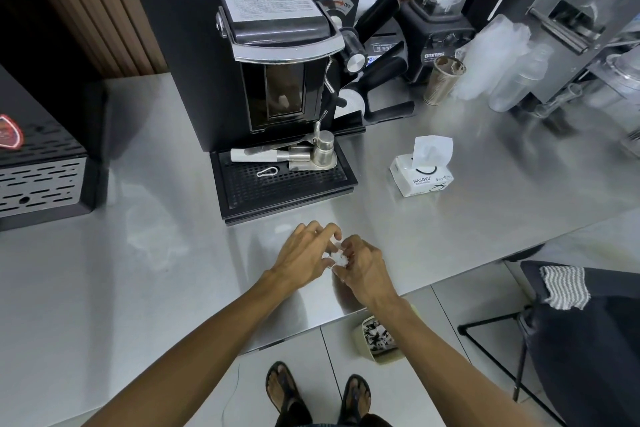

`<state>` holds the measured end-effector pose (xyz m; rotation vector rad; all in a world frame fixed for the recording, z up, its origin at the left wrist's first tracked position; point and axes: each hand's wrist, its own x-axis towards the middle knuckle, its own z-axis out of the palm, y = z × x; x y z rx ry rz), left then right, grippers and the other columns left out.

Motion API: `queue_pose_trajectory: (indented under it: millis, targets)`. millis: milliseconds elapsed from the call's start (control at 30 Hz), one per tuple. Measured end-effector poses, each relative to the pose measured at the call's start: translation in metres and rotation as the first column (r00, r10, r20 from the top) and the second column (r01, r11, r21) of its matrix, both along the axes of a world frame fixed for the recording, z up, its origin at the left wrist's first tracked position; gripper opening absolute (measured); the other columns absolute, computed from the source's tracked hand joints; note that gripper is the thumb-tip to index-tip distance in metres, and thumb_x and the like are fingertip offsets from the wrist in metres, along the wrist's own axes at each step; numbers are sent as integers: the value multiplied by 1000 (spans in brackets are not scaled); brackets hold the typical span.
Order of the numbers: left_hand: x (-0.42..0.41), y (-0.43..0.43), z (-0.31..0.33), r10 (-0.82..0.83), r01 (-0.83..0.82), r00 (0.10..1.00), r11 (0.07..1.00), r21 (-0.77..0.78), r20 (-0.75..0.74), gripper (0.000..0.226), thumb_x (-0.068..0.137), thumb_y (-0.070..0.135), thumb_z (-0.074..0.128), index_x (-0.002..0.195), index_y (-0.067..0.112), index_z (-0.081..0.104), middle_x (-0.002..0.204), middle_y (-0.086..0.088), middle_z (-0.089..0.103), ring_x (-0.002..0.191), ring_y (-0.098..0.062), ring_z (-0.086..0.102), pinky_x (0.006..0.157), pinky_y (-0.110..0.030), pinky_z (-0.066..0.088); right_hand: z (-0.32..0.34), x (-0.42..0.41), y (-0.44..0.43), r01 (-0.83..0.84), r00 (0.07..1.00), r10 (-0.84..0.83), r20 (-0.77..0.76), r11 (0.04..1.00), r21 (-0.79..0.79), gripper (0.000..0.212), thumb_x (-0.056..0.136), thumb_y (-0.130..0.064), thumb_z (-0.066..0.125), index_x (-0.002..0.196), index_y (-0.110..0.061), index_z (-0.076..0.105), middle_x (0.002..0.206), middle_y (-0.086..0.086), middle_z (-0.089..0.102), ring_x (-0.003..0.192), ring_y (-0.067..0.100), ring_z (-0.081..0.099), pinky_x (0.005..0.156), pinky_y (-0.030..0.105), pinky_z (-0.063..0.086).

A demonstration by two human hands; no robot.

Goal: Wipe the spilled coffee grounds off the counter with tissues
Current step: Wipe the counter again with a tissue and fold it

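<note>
Both hands meet over the steel counter (173, 288) near its front edge, in front of the coffee grinder. A crumpled white tissue (337, 258) sits between them. My right hand (363, 270) curls its fingers round the tissue. My left hand (304, 253) touches the same tissue with bent fingertips. A white tissue pack (420, 178), with one sheet standing up from its slot, lies on the counter to the right of the grinder. No coffee grounds show on the counter around the hands.
A black coffee grinder (270, 55) with its drip tray (284, 184) stands just behind the hands. A black box (38, 177) sits at the left. Blender, plastic cups and machines crowd the back right. A small waste bin (377, 340) stands on the floor below the counter edge, and a chair (571, 322) is at the right.
</note>
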<state>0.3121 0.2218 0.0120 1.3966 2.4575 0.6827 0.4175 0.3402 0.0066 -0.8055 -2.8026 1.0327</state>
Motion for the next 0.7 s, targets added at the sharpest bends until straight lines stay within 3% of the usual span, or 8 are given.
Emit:
queue_pose_trajectory:
  millis: [133, 333, 467, 600, 700]
  targets:
    - [-2, 0, 0, -15, 14, 998, 1000, -27, -67, 43, 84, 30, 73, 119, 26, 49, 103, 15, 71, 108, -11, 45, 92, -27, 35, 1, 1, 1, -5, 1000, 5, 2, 1000, -14, 47, 71, -22, 81, 112, -17, 57, 101, -1, 62, 82, 16, 63, 81, 28, 55]
    - [-4, 2, -1, -31, 27, 996, 999, -47, -81, 43, 84, 34, 72, 120, 29, 48, 102, 14, 66, 106, -14, 46, 92, -28, 37, 2, -3, -2, 21, 999, -22, -26, 1000, -13, 45, 76, -15, 79, 115, -15, 57, 105, 3, 63, 89, 20, 63, 84, 32, 55]
    - [-4, 4, 0, -19, 14, 996, 999, -50, -89, 42, 84, 34, 72, 119, 28, 50, 102, 5, 57, 99, -16, 46, 89, -27, 38, 0, -6, -4, 17, 1000, -16, -25, 999, 34, 36, 79, -15, 78, 110, -12, 60, 102, 3, 67, 85, 20, 64, 80, 28, 55]
    - [-4, 5, -8, -3, -4, 997, 996, -85, -83, 44, 80, 38, 74, 109, 35, 42, 99, 7, 57, 94, -17, 48, 85, -31, 43, -2, -5, -5, -3, 1000, 5, -21, 995, 103, 30, 81, -15, 76, 107, -11, 62, 99, 5, 69, 83, 21, 65, 71, 18, 46]
    - [-4, 4, -11, 21, -29, 997, 994, -107, -71, 44, 78, 39, 75, 102, 36, 38, 96, 10, 57, 90, -17, 47, 82, -33, 45, -3, -5, -4, -35, 998, 41, -44, 990, 133, 31, 81, -13, 76, 107, -11, 61, 96, 6, 70, 82, 25, 67, 71, 24, 50]
